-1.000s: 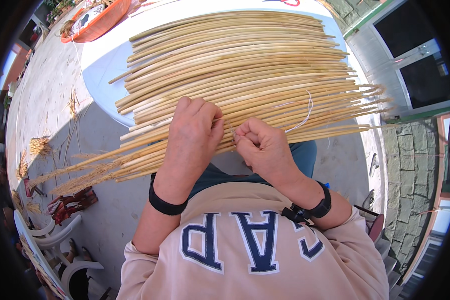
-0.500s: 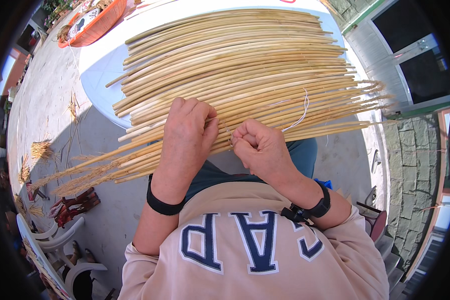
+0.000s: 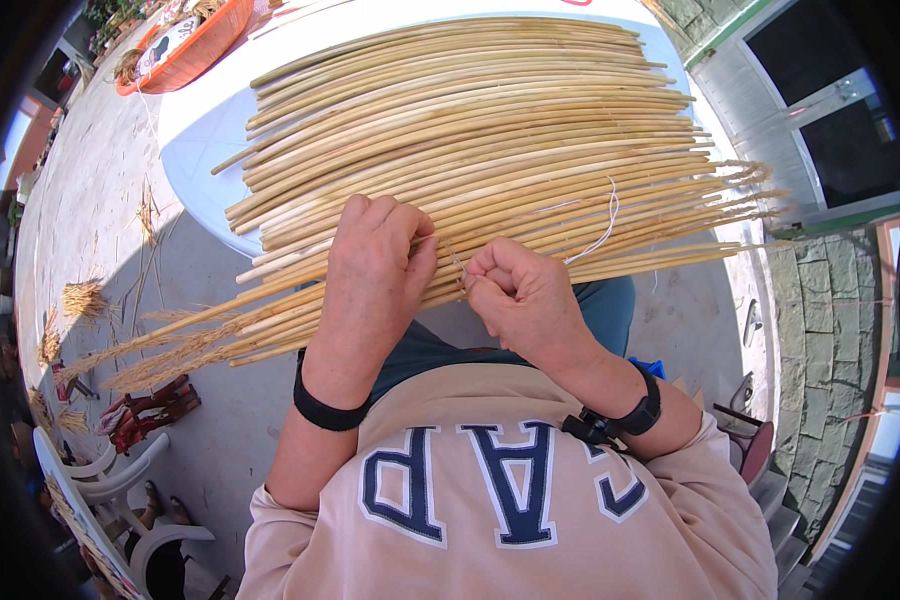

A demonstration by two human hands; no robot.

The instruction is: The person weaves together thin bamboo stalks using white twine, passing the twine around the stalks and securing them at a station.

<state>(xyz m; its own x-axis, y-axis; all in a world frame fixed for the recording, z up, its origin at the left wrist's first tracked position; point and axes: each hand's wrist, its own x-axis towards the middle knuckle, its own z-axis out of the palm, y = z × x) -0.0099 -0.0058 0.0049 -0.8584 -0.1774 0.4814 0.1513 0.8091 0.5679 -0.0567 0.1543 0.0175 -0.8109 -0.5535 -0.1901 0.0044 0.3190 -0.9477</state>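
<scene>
A mat of straw-coloured reed stalks (image 3: 470,130) lies side by side in front of me, its near edge reaching over my lap. Over the near stalks, my left hand (image 3: 378,265) is closed in a pinch on a thin string (image 3: 454,255). My right hand (image 3: 518,298) pinches the same string a little to the right, so a short stretch runs between both hands. Feathery seed heads (image 3: 185,360) stick out at the near left, others at the right end. A loose white thread (image 3: 607,225) curls across the stalks right of my right hand.
The mat rests on a pale round table (image 3: 202,150). An orange basket (image 3: 195,50) stands at its far left. On the floor at left lie bundles of seed heads (image 3: 83,299). A white plastic chair (image 3: 135,490) is at lower left, a stone wall (image 3: 820,330) at right.
</scene>
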